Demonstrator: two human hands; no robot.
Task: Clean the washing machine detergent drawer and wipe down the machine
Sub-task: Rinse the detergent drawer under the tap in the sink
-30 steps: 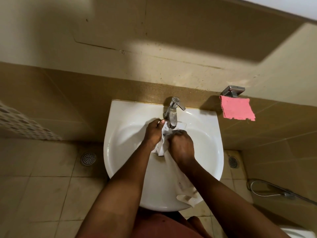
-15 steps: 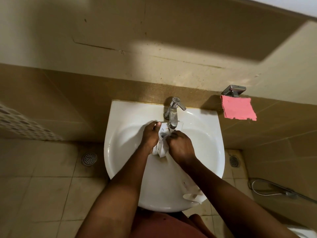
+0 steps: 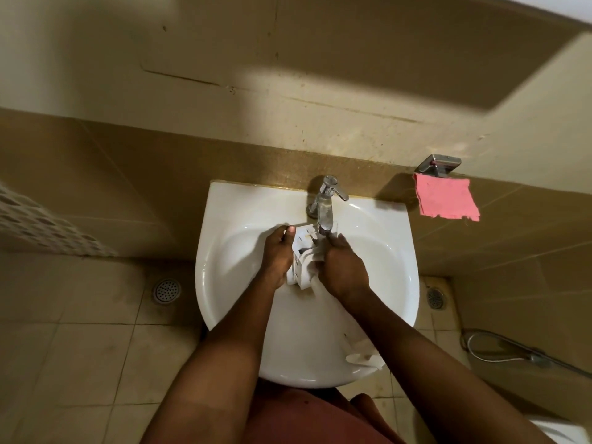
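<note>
Moved since a second ago: left hand (image 3: 277, 256) has shifted slightly outward, so more of the detergent drawer (image 3: 302, 251) shows between the hands.

- Detergent drawer: white plastic, held over the sink (image 3: 224, 219) bowl, far end directly under the tap (image 3: 325, 203) spout (whether water runs cannot be told).
- Left hand: fingers and thumb wrapped round the drawer's left side.
- Right hand (image 3: 344, 272): fingers curled over a bunched white cloth (image 3: 358, 354), pressing it against the drawer's right side; the cloth's tail trails down the bowl to the near rim.
- Pink cloth (image 3: 445, 198): hanging from a chrome holder (image 3: 439, 163) on the wall, right of the sink.
- Floor drains (image 3: 166, 290): one on each side of the sink.
- Hose (image 3: 499, 347): on the floor, far right.
</note>
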